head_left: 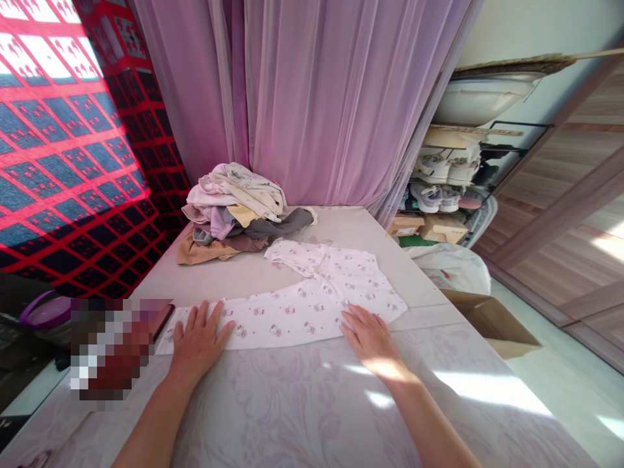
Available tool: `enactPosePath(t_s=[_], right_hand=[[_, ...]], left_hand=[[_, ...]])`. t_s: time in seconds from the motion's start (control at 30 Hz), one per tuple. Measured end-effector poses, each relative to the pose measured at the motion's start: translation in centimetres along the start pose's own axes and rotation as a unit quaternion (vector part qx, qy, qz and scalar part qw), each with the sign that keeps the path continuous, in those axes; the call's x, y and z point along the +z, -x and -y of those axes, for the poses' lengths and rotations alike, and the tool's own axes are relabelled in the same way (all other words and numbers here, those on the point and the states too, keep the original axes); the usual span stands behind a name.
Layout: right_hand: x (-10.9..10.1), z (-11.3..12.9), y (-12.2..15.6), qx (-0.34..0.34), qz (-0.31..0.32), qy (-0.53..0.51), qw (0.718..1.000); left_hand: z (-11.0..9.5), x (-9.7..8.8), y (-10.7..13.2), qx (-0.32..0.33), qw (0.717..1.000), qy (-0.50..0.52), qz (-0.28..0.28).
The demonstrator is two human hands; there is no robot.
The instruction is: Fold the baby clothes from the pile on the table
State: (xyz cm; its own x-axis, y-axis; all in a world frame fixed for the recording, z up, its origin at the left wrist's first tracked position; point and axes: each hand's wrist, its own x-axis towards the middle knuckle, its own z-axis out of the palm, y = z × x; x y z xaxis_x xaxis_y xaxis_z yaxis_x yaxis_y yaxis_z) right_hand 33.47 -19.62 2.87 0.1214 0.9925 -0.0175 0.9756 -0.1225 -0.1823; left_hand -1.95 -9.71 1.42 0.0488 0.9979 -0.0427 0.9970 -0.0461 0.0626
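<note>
A person's two bare hands rest on a white baby garment [312, 305] printed with small pink cartoon cats, which lies spread out on a long surface under a pale floral cover [487, 416], one long part stretched sideways along its near edge. The left hand [202, 335] presses flat on that stretched part, fingers [199, 318] spread apart, and the right hand [370, 335] lies flat on the garment's near right corner, its fingers [355, 318] close together, neither hand gripping the cloth. Just beyond the garment sits a rumpled pile of folded clothes [234, 214] in cream, mauve, grey and tan, and behind that hangs a sheer lilac curtain [312, 97]. To the garment's right are a white plastic bag [453, 270] and an open cardboard box [492, 325], with a rack of sneakers [436, 185] farther back. To its left, a pixelated patch [117, 344] hides whatever lies there, and a sunlit red-patterned curtain [63, 162] hangs beyond it.
</note>
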Motion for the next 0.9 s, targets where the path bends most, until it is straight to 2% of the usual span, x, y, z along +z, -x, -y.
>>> enactPosePath(t_s=[0.17, 0.27, 0.37, 0.5, 0.6, 0.7, 0.8, 0.9], right_hand=[[-1.5, -0.9, -4.0, -0.008, -0.103, -0.098, 0.990], [-0.7, -1.3, -6.1, 0.022, -0.153, -0.159, 0.975], [0.8, -1.9, -6.9, 0.052, -0.181, -0.209, 0.960], [2.1, -3.0, -7.1, 0.064, -0.189, -0.300, 0.933], [2.2, -3.5, -7.3, 0.068, -0.194, -0.360, 0.910], [2.1, -3.6, -7.4, 0.073, -0.197, -0.385, 0.899], [2.0, -3.4, -7.4, 0.079, -0.190, -0.392, 0.897], [2.0, -3.4, -7.4, 0.080, -0.187, -0.396, 0.895]], left_hand=[[-0.4, -0.9, 0.0, -0.010, 0.999, -0.030, 0.027], [-0.8, -1.7, -0.3, -0.017, 0.998, -0.041, 0.036], [-2.3, -2.7, -1.2, 0.020, 0.999, -0.048, 0.008], [-6.8, -4.2, -3.3, 0.124, 0.991, -0.023, -0.039], [-11.4, -4.9, -5.3, 0.199, 0.979, 0.011, -0.038], [-15.4, -5.1, -7.4, 0.257, 0.966, 0.016, -0.022], [-17.7, -5.0, -9.3, 0.291, 0.957, -0.005, 0.017], [-18.3, -5.0, -10.8, 0.308, 0.951, -0.013, 0.041]])
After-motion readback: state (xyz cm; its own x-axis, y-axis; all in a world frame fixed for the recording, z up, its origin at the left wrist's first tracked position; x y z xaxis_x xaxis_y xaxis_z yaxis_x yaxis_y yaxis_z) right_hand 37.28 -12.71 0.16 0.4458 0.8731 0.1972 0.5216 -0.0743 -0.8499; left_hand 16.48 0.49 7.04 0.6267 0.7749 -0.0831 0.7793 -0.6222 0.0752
